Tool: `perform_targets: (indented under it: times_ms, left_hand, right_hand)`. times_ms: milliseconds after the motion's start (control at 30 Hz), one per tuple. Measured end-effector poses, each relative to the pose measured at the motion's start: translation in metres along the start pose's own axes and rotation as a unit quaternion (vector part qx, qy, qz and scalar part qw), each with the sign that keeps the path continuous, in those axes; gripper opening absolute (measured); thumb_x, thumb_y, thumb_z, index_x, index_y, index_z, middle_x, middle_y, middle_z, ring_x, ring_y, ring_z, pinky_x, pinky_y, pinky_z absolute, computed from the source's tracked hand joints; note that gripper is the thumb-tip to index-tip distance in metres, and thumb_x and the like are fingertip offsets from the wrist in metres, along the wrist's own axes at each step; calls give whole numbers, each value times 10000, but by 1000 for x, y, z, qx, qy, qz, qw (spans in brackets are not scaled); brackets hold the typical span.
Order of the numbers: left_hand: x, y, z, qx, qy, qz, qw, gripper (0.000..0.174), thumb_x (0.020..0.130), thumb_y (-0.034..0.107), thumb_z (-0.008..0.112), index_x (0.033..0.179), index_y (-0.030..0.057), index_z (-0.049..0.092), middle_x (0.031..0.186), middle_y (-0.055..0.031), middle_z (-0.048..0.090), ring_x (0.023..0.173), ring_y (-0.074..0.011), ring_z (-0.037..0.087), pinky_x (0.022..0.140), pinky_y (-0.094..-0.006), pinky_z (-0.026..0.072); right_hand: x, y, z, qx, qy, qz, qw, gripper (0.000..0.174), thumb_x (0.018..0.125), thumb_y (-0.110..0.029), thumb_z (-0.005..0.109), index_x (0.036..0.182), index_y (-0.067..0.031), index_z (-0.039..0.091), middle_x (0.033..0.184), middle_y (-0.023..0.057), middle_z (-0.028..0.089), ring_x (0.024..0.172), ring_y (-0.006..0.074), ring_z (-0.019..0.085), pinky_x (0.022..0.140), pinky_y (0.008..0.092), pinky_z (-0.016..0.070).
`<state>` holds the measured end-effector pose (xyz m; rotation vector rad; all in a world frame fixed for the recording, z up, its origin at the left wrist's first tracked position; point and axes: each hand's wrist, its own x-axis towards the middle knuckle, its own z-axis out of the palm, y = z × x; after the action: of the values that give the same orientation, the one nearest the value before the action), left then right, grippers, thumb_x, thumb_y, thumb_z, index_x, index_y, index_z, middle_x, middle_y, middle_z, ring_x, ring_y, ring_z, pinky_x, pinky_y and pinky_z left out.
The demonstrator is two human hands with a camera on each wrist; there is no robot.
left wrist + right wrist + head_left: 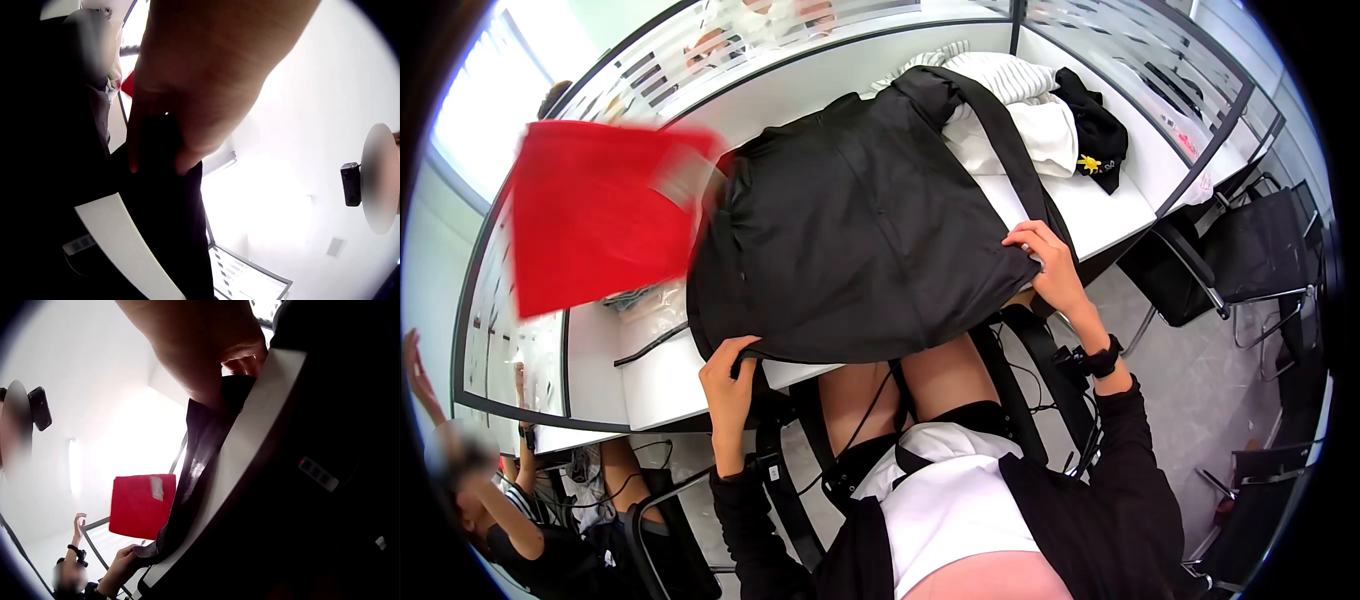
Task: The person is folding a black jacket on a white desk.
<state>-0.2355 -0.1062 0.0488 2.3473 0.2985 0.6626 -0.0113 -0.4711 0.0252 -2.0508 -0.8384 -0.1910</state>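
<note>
A black long-sleeved garment [830,220] lies spread over the white desk, its hem towards the person. At the hem's left corner, the left hand [728,385] pinches the cloth between thumb and fingers. My right hand [1048,265] grips the right corner near the desk edge, and one sleeve [1005,135] trails down just beyond it. In the left wrist view, dark cloth [159,147] runs between the thumb and fingers. The right wrist view has a fold of the black fabric [203,431] hanging from under the thumb.
A blurred red square piece [600,215] is up in the air over the desk's left side. White and striped clothes [1000,80] and a black item with a yellow flower [1100,135] lie at the back right. Partitions border the desk; another person [520,510] sits left, and chairs [1250,245] stand right.
</note>
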Motion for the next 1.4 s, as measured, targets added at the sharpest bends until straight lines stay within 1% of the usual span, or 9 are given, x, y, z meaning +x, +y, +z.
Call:
perform_targets:
  times_ms: [233, 400, 700, 867, 1133, 1267, 1300, 1367, 1400]
  left_hand:
    - [1, 3, -5, -9, -61, 75, 995, 332, 591, -76, 623, 910, 13, 612, 882, -110, 614, 840, -265, 608, 753, -299, 466]
    - [-2, 8, -6, 4, -142, 88, 986, 443, 535, 86, 772, 946, 36, 614, 948, -91, 554, 903, -267, 553, 782, -337, 444]
    - [0, 4, -4, 9, -153, 106, 983, 345, 609, 62, 705, 943, 45, 620, 953, -87, 530, 924, -261, 537, 796, -339, 439]
    - [7, -2, -8, -26, -111, 71, 991, 261, 621, 10, 574, 874, 26, 634, 900, -103, 569, 851, -268, 571, 788, -323, 447]
    - [2, 5, -13, -30, -142, 80, 986, 312, 604, 87, 713, 895, 21, 623, 922, -93, 560, 877, -255, 562, 791, -316, 440]
    - [-3, -4, -18, -36, -158, 89, 983, 336, 598, 107, 745, 900, 25, 622, 939, -84, 554, 892, -249, 554, 795, -316, 436]
    - [-4, -5, -19, -40, -162, 91, 982, 340, 599, 108, 748, 903, 27, 622, 943, -82, 553, 897, -248, 552, 797, -315, 435]
    - [-6, -7, -15, -50, -178, 91, 979, 353, 595, 103, 754, 915, 37, 622, 957, -79, 551, 911, -248, 548, 805, -318, 434]
    - [-6, -8, -14, -53, -187, 92, 977, 360, 593, 101, 758, 921, 41, 623, 963, -78, 550, 917, -248, 545, 809, -320, 434]
  right_hand:
    - [6, -2, -4, -42, 29, -78, 996, 197, 740, 53, 537, 927, 12, 584, 952, 107, 561, 869, 230, 588, 747, 270, 472]
    - [7, 2, -4, -4, 25, -48, 999, 210, 736, 62, 517, 929, 6, 579, 959, 107, 563, 872, 234, 587, 744, 275, 465]
    - [12, 6, -4, -28, 18, -10, 999, 293, 693, 52, 575, 975, -30, 569, 993, 75, 502, 676, 190, 490, 641, 260, 422]
    - [23, 10, -15, -35, 37, 1, 999, 239, 732, -4, 628, 964, -28, 578, 947, 57, 484, 582, 124, 433, 566, 236, 385]
    - [19, 10, -32, -10, 30, 0, 999, 188, 717, 11, 642, 897, -24, 599, 941, 37, 510, 557, 84, 411, 534, 209, 355]
    - [15, 13, -52, -25, -70, 12, 997, 174, 707, 28, 631, 872, -14, 594, 893, 35, 530, 554, 82, 390, 529, 202, 343]
    - [18, 4, -63, -63, -164, 45, 983, 238, 708, -37, 673, 931, -31, 592, 953, 51, 534, 642, 122, 470, 589, 226, 404]
    - [22, -20, -77, -106, -310, -9, 945, 344, 708, -151, 707, 1010, -59, 567, 1076, 64, 521, 822, 173, 525, 695, 267, 443]
    - [27, -25, -77, -193, -344, -91, 914, 438, 727, -258, 710, 1076, -59, 536, 1132, 98, 498, 987, 263, 525, 832, 330, 439]
